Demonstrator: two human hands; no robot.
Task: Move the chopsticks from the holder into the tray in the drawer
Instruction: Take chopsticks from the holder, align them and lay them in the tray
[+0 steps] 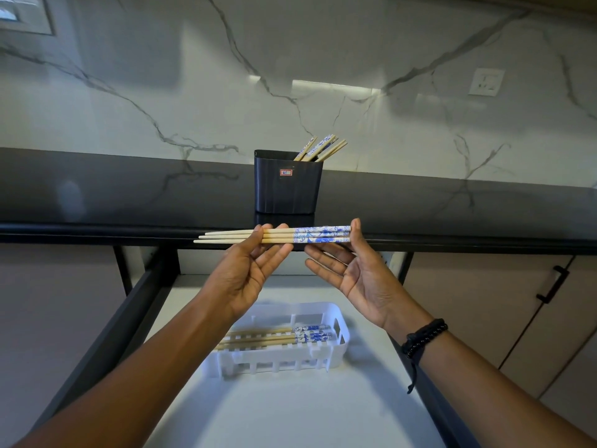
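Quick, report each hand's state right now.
Left hand: pinching the held chopsticks on their plain wooden part.
Right hand: open, with the thumb and straight fingers steadying the patterned ends.

Three held chopsticks [303,236], perhaps four in one holder [287,189], one tray [290,307]
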